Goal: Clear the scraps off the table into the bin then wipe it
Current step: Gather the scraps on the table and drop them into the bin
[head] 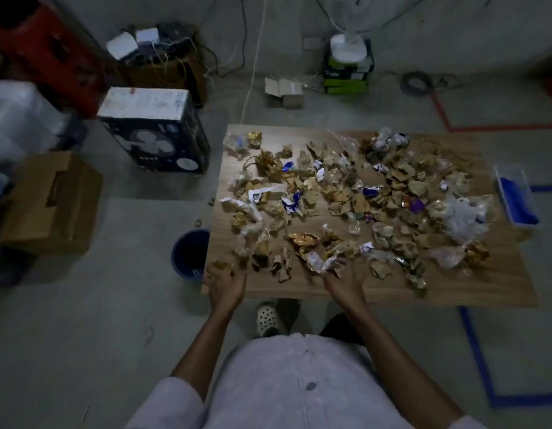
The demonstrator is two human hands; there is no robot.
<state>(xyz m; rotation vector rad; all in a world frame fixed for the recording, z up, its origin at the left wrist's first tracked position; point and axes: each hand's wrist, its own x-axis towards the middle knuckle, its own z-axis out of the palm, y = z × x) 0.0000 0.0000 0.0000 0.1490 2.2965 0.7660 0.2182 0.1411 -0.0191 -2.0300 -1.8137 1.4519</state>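
Observation:
A low wooden table is covered with several crumpled scraps of brown paper, foil and clear plastic. A dark blue bin stands on the floor at the table's left side. My left hand is at the table's near left corner, closed around a brown paper scrap. My right hand is over the near edge, its fingers on a crumpled white and silver wrapper.
A clear tub with a blue cloth sits at the table's right edge. A fan box and a cardboard box stand on the floor to the left. Blue tape marks the floor on the right.

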